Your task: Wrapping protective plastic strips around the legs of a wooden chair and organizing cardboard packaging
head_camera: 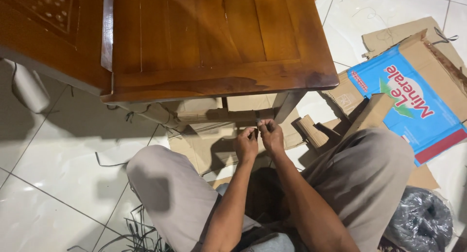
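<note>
Sitting on the white tiled floor (pixel 58 150), the person is pinching a thin dark strap (pixel 256 120) between the pressed-together fingertips of the left hand (pixel 246 144) and right hand (pixel 272 137), just under the front edge of the glossy brown wooden table (pixel 214 38), against the cardboard-wrapped table leg (pixel 287 106).
</note>
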